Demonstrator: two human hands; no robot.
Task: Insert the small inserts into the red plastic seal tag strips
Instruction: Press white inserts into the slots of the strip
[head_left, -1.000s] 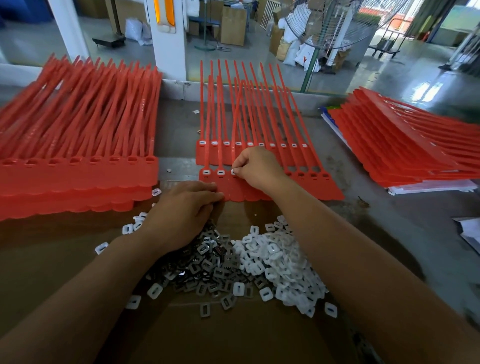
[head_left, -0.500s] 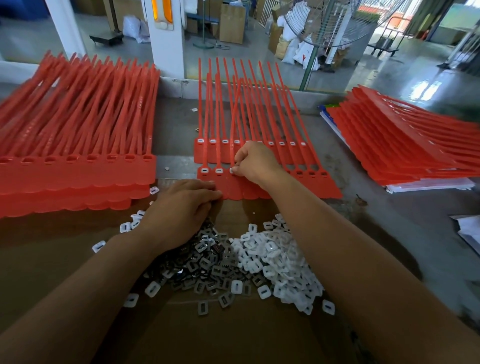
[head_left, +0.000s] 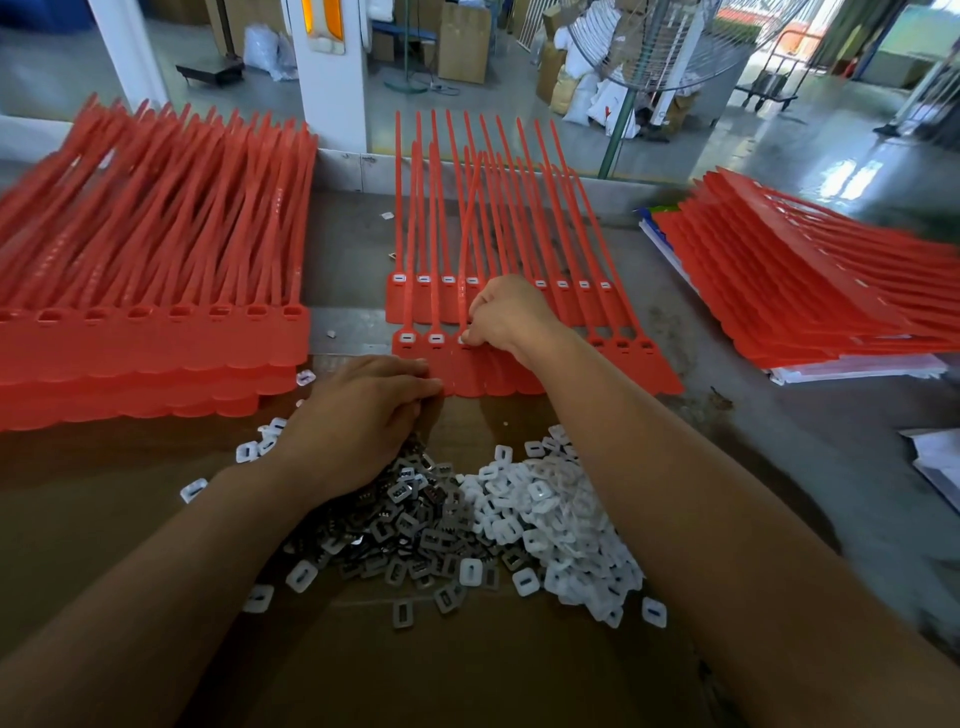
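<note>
- Hands have hardly moved in the last second: both stay at the front strip (head_left: 467, 374), apart from each other.
- Right hand (head_left: 511, 317) stays curled over the front strip's third socket from its left end. Its fingertips pinch a white insert (head_left: 464, 339) at that socket; how deep it sits I cannot tell.
- Left hand (head_left: 363, 410) still lies flat at the front strip's near left corner. Its fingers are straight, the tips touch the strip's edge, and it grips nothing.
- Seated inserts (head_left: 407, 338) fill the two sockets at the front strip's left end, the same count as before. The sockets at its right end show bare red.
- Rear strip (head_left: 400, 306) lies just behind the front strip, with white inserts along its row, unchanged.
- Grey inserts (head_left: 405, 525) are heaped just in front of the front strip, partly under the left hand. White inserts (head_left: 556, 514) are heaped beside them, in front of the strip's right half. Both heaps rest on cardboard (head_left: 467, 665).
- Left stack (head_left: 156, 338) of red strips sits well to the left of the front strip, and the right stack (head_left: 779, 291) well to its right, both on the tabletop (head_left: 779, 441) as before.
</note>
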